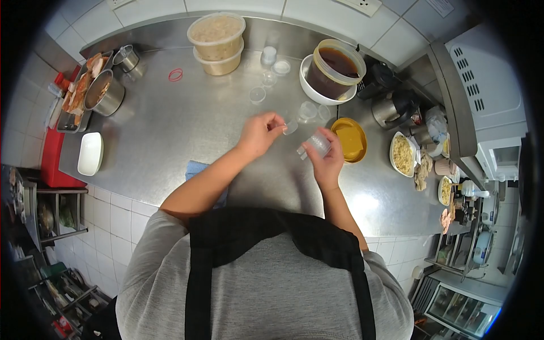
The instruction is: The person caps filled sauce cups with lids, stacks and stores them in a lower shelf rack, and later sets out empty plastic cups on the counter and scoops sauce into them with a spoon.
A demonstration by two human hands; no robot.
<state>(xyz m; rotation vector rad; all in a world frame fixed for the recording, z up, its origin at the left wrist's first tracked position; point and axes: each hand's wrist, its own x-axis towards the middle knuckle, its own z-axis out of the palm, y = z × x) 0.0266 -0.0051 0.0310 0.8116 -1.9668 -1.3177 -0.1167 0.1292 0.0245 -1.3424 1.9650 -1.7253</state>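
Observation:
My left hand (261, 134) pinches the edge of a small clear plastic lid (290, 127) above the steel counter. In my right hand (327, 156) is a stack of clear plastic cups or lids (316, 145), tilted to the left. Beyond my hands, small clear cups (307, 110) and a loose clear lid (257, 94) lie on the counter. A yellow-brown lid (349, 140) lies right beside my right hand. Behind it, a tub of dark liquid (338, 65) sits in a white bowl (313, 93).
Two stacked tubs (216, 39) stand at the back. Red rubber bands (175, 75), a white dish (90, 154) and a metal pot (106, 95) are on the left. A blue cloth (196, 169) lies under my left forearm. Kettle (391, 109) and food bowls (402, 154) line the right.

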